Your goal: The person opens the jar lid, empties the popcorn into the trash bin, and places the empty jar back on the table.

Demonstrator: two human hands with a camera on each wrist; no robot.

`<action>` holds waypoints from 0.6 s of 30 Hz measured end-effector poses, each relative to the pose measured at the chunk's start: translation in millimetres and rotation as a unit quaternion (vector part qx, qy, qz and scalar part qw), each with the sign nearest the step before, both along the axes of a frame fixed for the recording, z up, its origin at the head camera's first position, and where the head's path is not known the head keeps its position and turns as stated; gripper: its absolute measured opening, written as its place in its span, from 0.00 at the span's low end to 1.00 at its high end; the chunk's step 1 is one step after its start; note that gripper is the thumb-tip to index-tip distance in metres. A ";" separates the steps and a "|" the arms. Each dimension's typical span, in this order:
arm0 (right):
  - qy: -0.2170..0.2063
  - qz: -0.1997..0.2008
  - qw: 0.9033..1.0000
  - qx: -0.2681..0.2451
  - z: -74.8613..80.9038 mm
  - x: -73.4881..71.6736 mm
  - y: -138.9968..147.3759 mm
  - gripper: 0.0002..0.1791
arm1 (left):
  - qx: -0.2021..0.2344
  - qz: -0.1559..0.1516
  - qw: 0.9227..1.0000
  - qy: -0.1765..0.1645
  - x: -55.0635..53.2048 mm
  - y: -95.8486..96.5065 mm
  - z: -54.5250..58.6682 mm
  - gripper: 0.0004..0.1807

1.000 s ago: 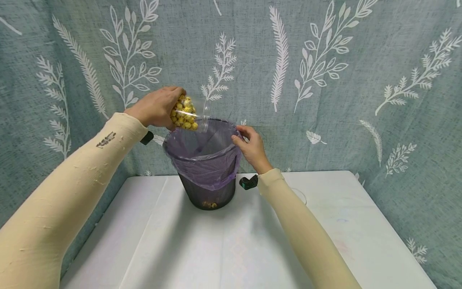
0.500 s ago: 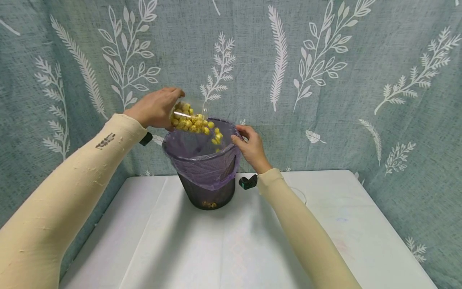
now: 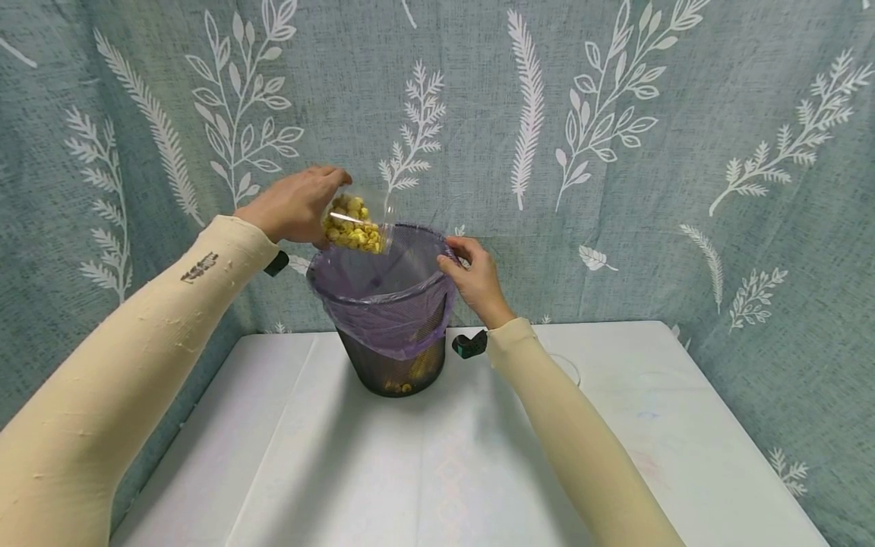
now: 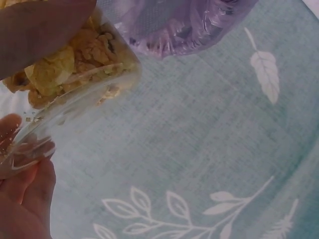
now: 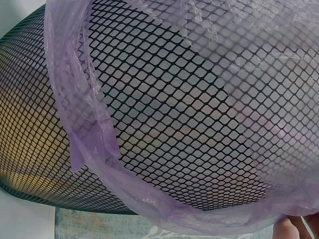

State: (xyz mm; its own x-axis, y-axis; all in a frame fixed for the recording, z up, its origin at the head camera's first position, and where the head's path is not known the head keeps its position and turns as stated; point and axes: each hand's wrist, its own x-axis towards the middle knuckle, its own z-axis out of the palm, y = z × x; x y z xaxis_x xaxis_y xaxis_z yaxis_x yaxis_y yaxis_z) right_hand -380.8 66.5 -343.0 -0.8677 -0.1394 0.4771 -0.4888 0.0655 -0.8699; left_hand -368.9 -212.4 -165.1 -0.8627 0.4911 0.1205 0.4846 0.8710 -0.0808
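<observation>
My left hand (image 3: 301, 203) grips a clear plastic jar (image 3: 381, 216), tipped on its side over the left part of the bin's mouth. Yellow popcorn (image 3: 352, 224) lies inside the jar, toward its base and lower wall. In the left wrist view, fingers (image 4: 40, 181) curl round the jar's base, close to the popcorn (image 4: 89, 59). The black mesh trash bin (image 3: 390, 372) wears a purple plastic liner (image 3: 390, 323) folded over its rim. On the right side, my right hand (image 3: 476, 277) pinches the lined rim between thumb and fingers. More yellow popcorn shows through the mesh near the bin's bottom.
The bin stands upright on a white table (image 3: 437, 471), toward its back edge. A blue-green curtain (image 3: 478, 114) with white leaf prints hangs behind and at both sides. A thin clear ring-like outline (image 3: 573, 370) lies behind the right forearm.
The jar has tilted further mouth-down, and popcorn has tumbled from it into the bin. Less popcorn is in the jar now, more yellow shows at the bin's bottom. The right hand keeps its place.
</observation>
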 end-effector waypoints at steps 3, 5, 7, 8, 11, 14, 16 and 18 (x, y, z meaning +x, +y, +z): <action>0.001 0.001 1.000 -0.001 0.1 0.0 0.3 0.25 | 0.000 -0.004 1.000 0.001 0.1 1.0 -0.7 0.56; 0.000 0.002 1.000 -0.004 0.4 0.3 0.4 0.25 | 0.001 -0.008 1.000 0.004 0.4 1.4 -0.8 0.55; 0.001 0.002 1.000 -0.005 0.8 0.8 0.5 0.25 | 0.002 -0.011 1.000 0.007 1.0 1.6 -0.3 0.54; 0.001 0.002 1.000 -0.005 1.0 1.0 0.4 0.25 | 0.003 -0.013 1.000 0.009 1.2 2.0 -0.3 0.53; 0.003 0.001 1.000 -0.002 0.9 0.9 0.8 0.26 | 0.003 -0.015 1.000 0.010 1.8 2.9 -0.1 0.51; 0.006 -0.001 1.000 0.002 0.7 0.5 0.9 0.25 | 0.002 -0.019 1.000 0.010 1.8 4.0 0.2 0.50; 0.007 -0.002 1.000 0.004 0.4 0.7 1.1 0.25 | -0.002 -0.021 1.000 0.010 1.5 4.4 0.6 0.50; 0.008 -0.002 1.000 0.004 0.1 0.6 1.2 0.26 | -0.006 -0.021 1.000 0.010 1.0 5.3 0.7 0.50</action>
State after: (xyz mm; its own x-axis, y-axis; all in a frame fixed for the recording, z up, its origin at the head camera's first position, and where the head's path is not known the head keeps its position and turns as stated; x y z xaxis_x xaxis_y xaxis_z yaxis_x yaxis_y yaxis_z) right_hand -380.2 67.7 -342.9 -0.8604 -0.1386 0.4904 -0.5028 0.0741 -0.8612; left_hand -367.9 -207.1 -164.4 -0.8386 0.5284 0.1322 0.5190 0.8488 -0.1008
